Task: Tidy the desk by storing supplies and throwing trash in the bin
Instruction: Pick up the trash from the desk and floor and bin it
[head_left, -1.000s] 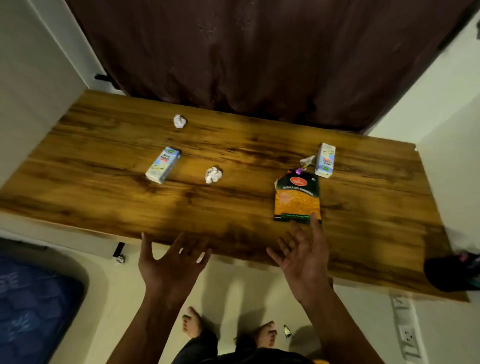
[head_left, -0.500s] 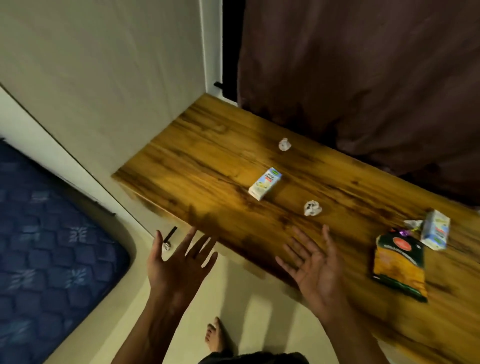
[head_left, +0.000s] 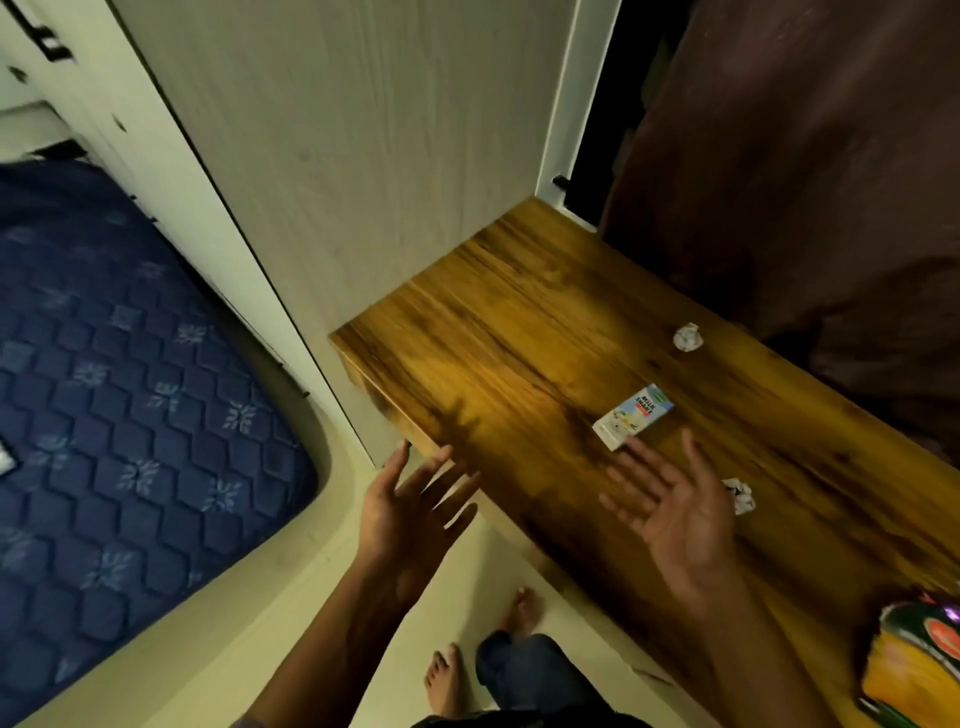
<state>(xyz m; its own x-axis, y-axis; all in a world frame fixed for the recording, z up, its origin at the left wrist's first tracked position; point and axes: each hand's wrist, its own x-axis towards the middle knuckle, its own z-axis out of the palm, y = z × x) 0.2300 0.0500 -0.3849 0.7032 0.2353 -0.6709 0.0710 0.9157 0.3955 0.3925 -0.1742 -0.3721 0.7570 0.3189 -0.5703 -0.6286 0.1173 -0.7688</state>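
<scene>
A wooden desk (head_left: 519, 332) runs from the middle to the lower right. On it lie a small white drink carton (head_left: 632, 423), a crumpled paper ball (head_left: 688, 338) farther back, and a second paper ball (head_left: 740, 494) partly behind my right hand. A yellow and green snack packet (head_left: 917, 665) is cut off at the lower right edge. My left hand (head_left: 410, 514) hovers palm up, fingers spread, just off the desk's front left corner. My right hand (head_left: 675, 514) is spread palm up over the desk, its fingertips close to the carton. Both hold nothing.
A blue quilted mattress (head_left: 130, 415) fills the left. A pale wardrobe panel (head_left: 363, 156) stands at the desk's left end, and a dark curtain (head_left: 805, 182) hangs behind. My bare feet (head_left: 447, 680) stand on the cream floor below. No bin is in view.
The view has swung left: the desk and its items slid to the right and the mattress came into view. A second carton left the frame. Both hands stay spread and empty.
</scene>
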